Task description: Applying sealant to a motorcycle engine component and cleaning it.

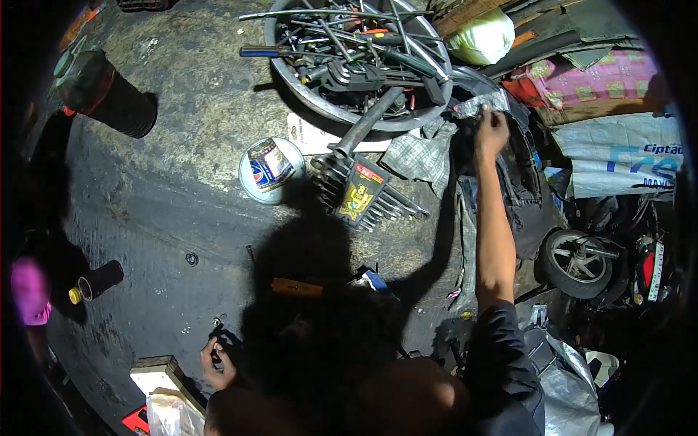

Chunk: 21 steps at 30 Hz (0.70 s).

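Note:
Low in the head view, my left hand (217, 367) is closed round a small dark tool (217, 330) with a shiny tip; its exact kind does not show. My right arm reaches out to the far right. There the fingers of my right hand (492, 134) are bent together on a silvery packet (471, 107), above a heap of dark cloth or a bag (520, 178). Left of that hand stands a metal basin (287, 93) full of hand tools. A set of wrenches (392, 200) in a printed holder lies just below the basin.
A round tin (247, 190) and a checked cloth (418, 156) lie near the basin. At left are a large dark bottle (109, 94) and a small yellow-capped bottle (102, 280). An orange piece (297, 288) lies in my shadow. A motorcycle wheel (578, 263) stands at right.

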### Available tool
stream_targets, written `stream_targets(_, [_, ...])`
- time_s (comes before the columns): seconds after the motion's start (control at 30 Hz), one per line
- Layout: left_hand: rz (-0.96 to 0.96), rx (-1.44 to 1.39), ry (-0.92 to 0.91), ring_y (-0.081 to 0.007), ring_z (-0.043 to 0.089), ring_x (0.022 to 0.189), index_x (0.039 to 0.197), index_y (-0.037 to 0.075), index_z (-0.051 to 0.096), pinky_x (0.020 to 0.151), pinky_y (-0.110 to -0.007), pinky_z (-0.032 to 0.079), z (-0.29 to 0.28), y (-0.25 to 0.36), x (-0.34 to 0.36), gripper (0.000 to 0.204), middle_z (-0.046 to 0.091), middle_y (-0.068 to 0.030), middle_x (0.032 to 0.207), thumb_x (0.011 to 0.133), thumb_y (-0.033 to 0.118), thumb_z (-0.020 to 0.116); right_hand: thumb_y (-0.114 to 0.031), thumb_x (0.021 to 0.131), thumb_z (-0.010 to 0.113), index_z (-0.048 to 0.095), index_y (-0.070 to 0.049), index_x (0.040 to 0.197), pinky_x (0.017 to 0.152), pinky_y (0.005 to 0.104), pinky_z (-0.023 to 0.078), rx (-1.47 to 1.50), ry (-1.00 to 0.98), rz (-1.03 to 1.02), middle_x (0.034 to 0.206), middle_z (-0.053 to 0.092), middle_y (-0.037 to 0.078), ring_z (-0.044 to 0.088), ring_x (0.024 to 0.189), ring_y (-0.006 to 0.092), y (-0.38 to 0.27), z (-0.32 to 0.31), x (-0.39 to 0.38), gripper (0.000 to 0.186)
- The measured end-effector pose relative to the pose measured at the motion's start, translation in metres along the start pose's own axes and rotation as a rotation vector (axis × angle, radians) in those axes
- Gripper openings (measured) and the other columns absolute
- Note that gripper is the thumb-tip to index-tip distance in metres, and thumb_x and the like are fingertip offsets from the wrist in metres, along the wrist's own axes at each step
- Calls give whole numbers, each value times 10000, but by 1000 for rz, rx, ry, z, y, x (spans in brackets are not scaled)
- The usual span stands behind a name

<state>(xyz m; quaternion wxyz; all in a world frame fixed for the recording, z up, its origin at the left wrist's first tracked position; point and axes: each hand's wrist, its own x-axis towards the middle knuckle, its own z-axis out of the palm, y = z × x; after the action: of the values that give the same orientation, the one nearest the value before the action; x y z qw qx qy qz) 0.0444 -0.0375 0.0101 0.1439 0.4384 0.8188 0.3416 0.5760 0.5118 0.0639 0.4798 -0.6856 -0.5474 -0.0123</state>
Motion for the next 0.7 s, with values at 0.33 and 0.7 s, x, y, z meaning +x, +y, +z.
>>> stream_targets(0.33, [-447,-385,203,-70,542,699,1101,17,661,663,-232,463,10,56,20,249,659,-10,827,857,49,627,-254,969,575,646,38,1131,778,372,481,-183,23,121,1065,658,191,609,851,317,-60,-114,-169,342])
stream_targets(0.7, [-370,-764,476,-83,582,821,1209,15,559,770,-227,483,26,40,12,318,646,-41,1058,910,87,640,-177,962,587,585,52,1019,821,309,435,860,-905,444,936,604,93,536,875,161,-272,-44,-339,237])
